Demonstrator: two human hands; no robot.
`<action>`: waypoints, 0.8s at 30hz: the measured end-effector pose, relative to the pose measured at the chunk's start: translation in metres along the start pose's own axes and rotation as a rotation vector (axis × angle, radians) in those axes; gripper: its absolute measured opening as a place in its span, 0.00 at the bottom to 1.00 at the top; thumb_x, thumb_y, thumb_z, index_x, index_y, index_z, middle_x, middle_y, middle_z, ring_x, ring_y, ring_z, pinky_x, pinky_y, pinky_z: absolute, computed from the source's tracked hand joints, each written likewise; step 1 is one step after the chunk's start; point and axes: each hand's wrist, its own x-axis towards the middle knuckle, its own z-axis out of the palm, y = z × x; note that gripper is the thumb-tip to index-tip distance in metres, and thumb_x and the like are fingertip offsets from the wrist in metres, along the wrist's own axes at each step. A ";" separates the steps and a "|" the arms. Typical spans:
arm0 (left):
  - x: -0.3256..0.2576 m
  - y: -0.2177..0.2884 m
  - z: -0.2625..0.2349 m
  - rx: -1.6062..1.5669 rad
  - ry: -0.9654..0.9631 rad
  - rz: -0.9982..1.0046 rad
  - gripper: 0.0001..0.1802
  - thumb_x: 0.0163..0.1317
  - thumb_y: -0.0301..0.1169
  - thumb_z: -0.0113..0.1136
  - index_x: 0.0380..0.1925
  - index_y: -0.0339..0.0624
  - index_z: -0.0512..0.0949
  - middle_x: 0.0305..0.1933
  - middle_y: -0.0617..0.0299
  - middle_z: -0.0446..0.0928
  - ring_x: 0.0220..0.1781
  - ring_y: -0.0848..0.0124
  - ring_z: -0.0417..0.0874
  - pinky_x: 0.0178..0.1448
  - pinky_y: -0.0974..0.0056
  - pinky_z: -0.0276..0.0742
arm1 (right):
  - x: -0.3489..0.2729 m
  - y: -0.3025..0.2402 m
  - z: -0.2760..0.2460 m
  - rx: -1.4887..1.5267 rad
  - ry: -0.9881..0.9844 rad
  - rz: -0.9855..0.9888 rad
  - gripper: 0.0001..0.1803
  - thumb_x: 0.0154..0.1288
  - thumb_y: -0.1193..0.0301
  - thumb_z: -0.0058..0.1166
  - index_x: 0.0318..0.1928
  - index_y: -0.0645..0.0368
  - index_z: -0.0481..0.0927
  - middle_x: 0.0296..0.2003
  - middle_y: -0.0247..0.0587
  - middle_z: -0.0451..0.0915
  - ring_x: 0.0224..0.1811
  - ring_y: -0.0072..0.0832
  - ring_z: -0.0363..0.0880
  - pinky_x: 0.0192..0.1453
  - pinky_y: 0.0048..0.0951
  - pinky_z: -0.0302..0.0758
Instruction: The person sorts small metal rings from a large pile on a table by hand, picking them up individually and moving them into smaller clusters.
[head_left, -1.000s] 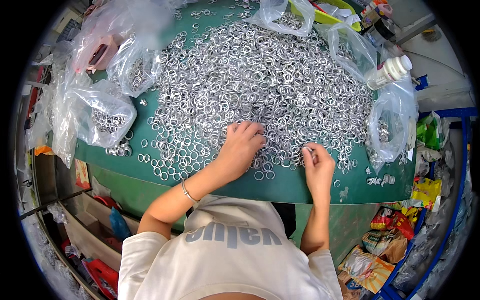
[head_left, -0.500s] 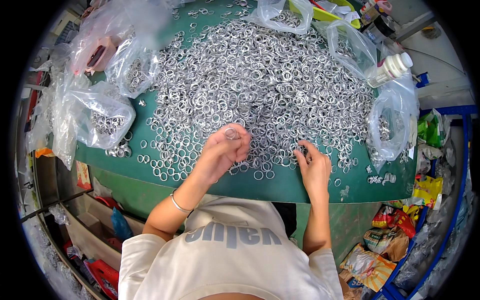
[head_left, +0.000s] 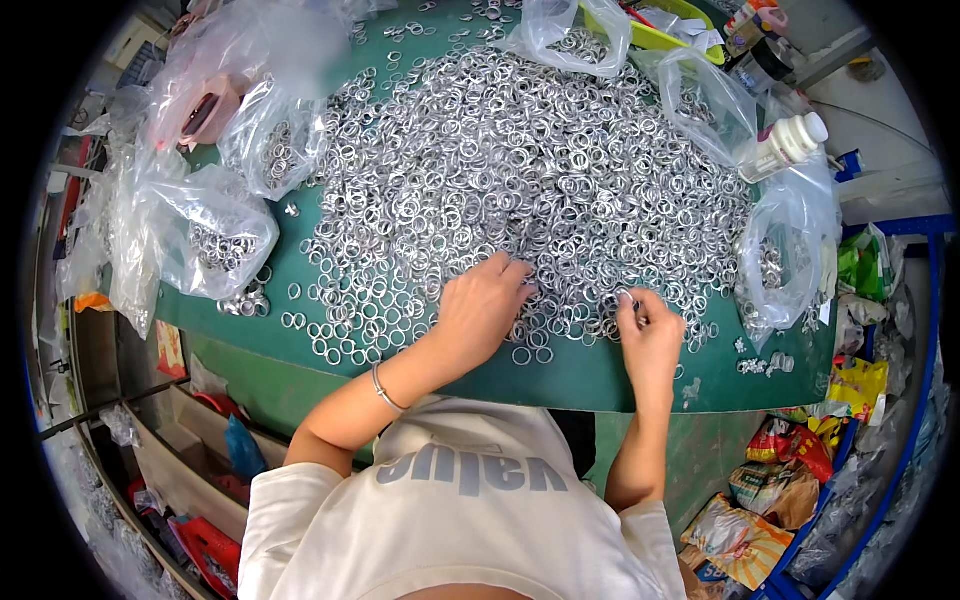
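Silvery metal rings [head_left: 520,170] lie heaped across the green table [head_left: 600,375], the pile reaching almost to its near edge. On that near fringe the left hand [head_left: 480,310] rests palm down, fingers spread loosely over the rings — nothing gripped. Just beside it the right hand [head_left: 648,335] pinches small rings between curled fingertips. Clear plastic bags [head_left: 205,240] holding more rings flank the heap — a white bottle [head_left: 785,145] lies far right.

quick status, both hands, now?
Left hand: palm down, fingers in the metal rings; grip cannot be told.
Right hand: fingertips pinched at rings; hold unclear.
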 end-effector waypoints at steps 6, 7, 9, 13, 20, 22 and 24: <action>-0.002 -0.008 0.000 -0.007 -0.003 -0.003 0.08 0.56 0.30 0.61 0.36 0.42 0.77 0.27 0.57 0.74 0.22 0.58 0.76 0.25 0.57 0.70 | 0.000 0.022 -0.016 1.611 -0.356 0.345 0.10 0.61 0.75 0.42 0.43 0.61 0.70 0.35 0.46 0.71 0.18 0.21 0.62 0.16 0.17 0.56; -0.002 -0.008 0.000 -0.014 -0.003 -0.008 0.09 0.56 0.30 0.61 0.36 0.42 0.77 0.27 0.57 0.74 0.21 0.58 0.76 0.25 0.57 0.70 | 0.003 0.021 -0.015 1.667 -0.305 0.393 0.10 0.61 0.74 0.42 0.43 0.61 0.70 0.34 0.45 0.71 0.18 0.21 0.62 0.16 0.17 0.56; 0.000 -0.007 -0.001 -0.020 -0.005 -0.002 0.09 0.56 0.30 0.61 0.37 0.42 0.77 0.28 0.57 0.75 0.21 0.58 0.76 0.25 0.57 0.70 | 0.009 0.018 -0.010 1.774 -0.200 0.487 0.10 0.62 0.73 0.43 0.44 0.61 0.69 0.32 0.42 0.71 0.19 0.21 0.62 0.16 0.17 0.57; 0.002 -0.004 -0.001 0.004 -0.026 -0.007 0.09 0.56 0.30 0.61 0.37 0.42 0.77 0.28 0.56 0.76 0.21 0.58 0.76 0.25 0.57 0.71 | 0.020 0.016 0.005 0.386 -0.112 0.077 0.10 0.60 0.72 0.57 0.41 0.61 0.80 0.18 0.27 0.65 0.17 0.20 0.58 0.20 0.20 0.56; 0.001 -0.006 -0.001 0.003 -0.022 0.000 0.08 0.57 0.29 0.59 0.37 0.42 0.78 0.27 0.57 0.76 0.22 0.57 0.77 0.26 0.57 0.71 | 0.028 0.009 0.005 -0.059 -0.164 -0.072 0.05 0.55 0.72 0.60 0.33 0.57 0.80 0.23 0.39 0.74 0.19 0.35 0.70 0.25 0.34 0.66; 0.004 -0.005 0.002 -0.062 0.014 0.050 0.08 0.57 0.29 0.58 0.37 0.43 0.78 0.27 0.57 0.76 0.24 0.57 0.78 0.26 0.57 0.72 | 0.024 0.012 0.007 -0.034 -0.130 -0.110 0.05 0.55 0.73 0.60 0.33 0.57 0.79 0.23 0.39 0.74 0.19 0.35 0.69 0.25 0.33 0.66; 0.015 0.003 0.006 -0.052 -0.028 0.120 0.08 0.57 0.28 0.58 0.37 0.43 0.78 0.27 0.57 0.76 0.25 0.57 0.78 0.27 0.57 0.72 | 0.023 0.012 0.009 -0.020 -0.104 -0.126 0.04 0.55 0.75 0.59 0.33 0.59 0.78 0.21 0.37 0.71 0.18 0.28 0.67 0.24 0.29 0.64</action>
